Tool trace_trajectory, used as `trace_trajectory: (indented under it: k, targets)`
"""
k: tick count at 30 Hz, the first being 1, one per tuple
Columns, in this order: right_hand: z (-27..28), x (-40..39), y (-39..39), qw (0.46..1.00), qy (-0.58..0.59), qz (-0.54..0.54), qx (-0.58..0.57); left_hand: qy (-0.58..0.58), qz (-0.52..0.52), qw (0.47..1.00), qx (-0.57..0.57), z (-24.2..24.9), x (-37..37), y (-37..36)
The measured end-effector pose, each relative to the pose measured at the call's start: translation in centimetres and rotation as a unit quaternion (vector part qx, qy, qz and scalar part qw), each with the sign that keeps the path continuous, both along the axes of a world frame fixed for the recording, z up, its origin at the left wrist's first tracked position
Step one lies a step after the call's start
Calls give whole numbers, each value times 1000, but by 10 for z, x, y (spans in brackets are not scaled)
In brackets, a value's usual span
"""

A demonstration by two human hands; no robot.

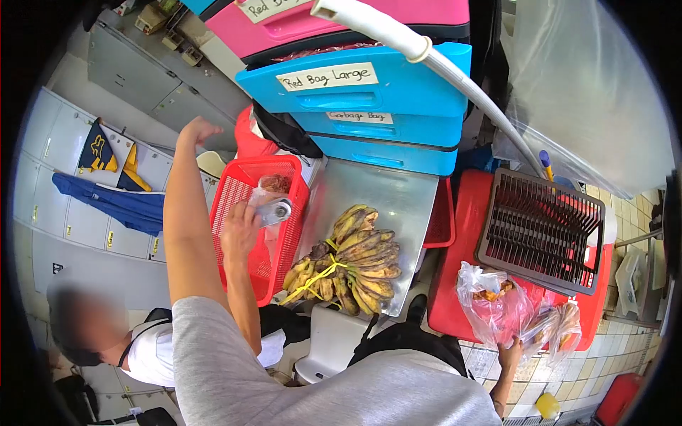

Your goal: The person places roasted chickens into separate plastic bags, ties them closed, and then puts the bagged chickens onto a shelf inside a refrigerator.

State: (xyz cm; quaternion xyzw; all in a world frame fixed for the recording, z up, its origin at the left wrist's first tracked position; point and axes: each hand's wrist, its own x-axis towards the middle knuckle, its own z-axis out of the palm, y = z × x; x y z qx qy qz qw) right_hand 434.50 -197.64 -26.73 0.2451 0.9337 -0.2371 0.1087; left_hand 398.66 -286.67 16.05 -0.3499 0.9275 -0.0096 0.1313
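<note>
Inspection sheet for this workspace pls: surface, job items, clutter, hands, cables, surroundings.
Surface: metal tabletop, partly covered; red surface to its right.
Job items: clear plastic bag with brownish contents, on the red surface; second bag beside it.
Clutter: banana bunches with yellow ties on the metal tabletop; red basket beside it; dark slatted rack on the red surface.
Hands: left hand raised, no object seen in it; right hand at the clear plastic bag's lower edge, grip partly hidden. Co-worker's hand over the red basket.
Cables: nothing seen; white pipe or hose crosses the drawers.
Surroundings: labelled drawers, lockers, white chair.
</note>
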Motion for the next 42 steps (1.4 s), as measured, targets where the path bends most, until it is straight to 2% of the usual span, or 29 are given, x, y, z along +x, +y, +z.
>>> trace_trajectory:
  k: [1, 5, 7, 9, 11, 12, 13, 14, 15, 17, 21, 22, 23, 24, 27, 28, 30, 32, 33, 35, 36, 37, 38, 39, 40, 41, 42]
  targets:
    - [-1, 0, -1, 1000, 3, 6, 3, -17, 50, 998, 34, 23, 17, 73]
    - [-2, 5, 6, 1000, -5, 13, -2, -137, 90, 949, 271, -28, 8, 44]
    - [-4, 14, 11, 1000, -17, 1, -2, -152, 120, 922, 336, -71, 8, 44]
    - [-1, 24, 16, 999, -35, -1, -7, -166, 93, 932, 309, -130, 17, 30]
    - [1, 33, 21, 999, -44, -5, 0, -145, 46, 961, 231, -197, 42, 7]
    - [2, 37, 24, 999, -48, -7, 3, -114, 27, 969, 217, -230, 55, -5]
    - [5, 40, 26, 997, -75, -19, -3, -9, 17, 969, 247, -273, 70, -20]
    - [8, 43, 27, 996, -86, -28, 6, 160, -4, 936, 313, -325, 82, -37]
    - [11, 46, 27, 995, -96, -37, 14, 304, -44, 879, 365, -368, 98, -44]
    - [16, 51, 30, 993, -107, -41, 20, 350, -48, 900, 255, -379, 105, -27]
    - [22, 45, 34, 994, -105, -16, 31, 422, -44, 905, 29, -392, 128, 30]
    - [24, 40, 34, 995, -95, -12, 31, 320, 22, 930, 178, -389, 136, 31]
    - [27, 33, 33, 996, -84, -7, 30, 209, 88, 921, 318, -385, 146, 23]
    - [27, 27, 31, 997, -72, 0, 26, 92, 151, 878, 444, -375, 153, 18]
    - [32, 5, 28, 997, -69, 17, 8, -6, 46, 969, 244, -326, 154, 6]
    - [42, -5, 19, 997, -71, 21, 9, 95, 84, 948, 293, -306, 162, 13]
    - [53, -19, 11, 996, -35, 78, 11, 296, 152, 864, 378, -254, 180, 39]
    - [56, -33, 1, 994, 6, 106, -11, 421, 125, 754, 489, -178, 202, 113]
    - [55, -39, -4, 994, 28, 105, -32, 477, 107, 686, 539, -160, 212, 147]
    - [57, -53, -16, 988, 78, 118, -64, 491, 63, 548, 674, -161, 234, 186]
    - [63, -62, -25, 983, 107, 132, -74, 466, 41, 478, 744, -132, 243, 247]
    - [82, -72, -40, 982, 84, 132, -110, 450, 69, 436, 777, -138, 254, 271]
    - [102, -79, -51, 979, 62, 128, -144, 437, 29, 419, 796, -140, 263, 307]
    - [99, -80, -55, 963, 125, 150, -187, 399, 78, 400, 821, -161, 271, 325]
    - [95, -80, -55, 941, 189, 168, -225, 369, 71, 392, 840, -155, 276, 374]
    - [108, -79, -55, 935, 198, 181, -231, 359, 102, 403, 836, -177, 282, 400]
    - [121, -78, -52, 930, 208, 192, -236, 309, 72, 475, 821, -182, 286, 438]
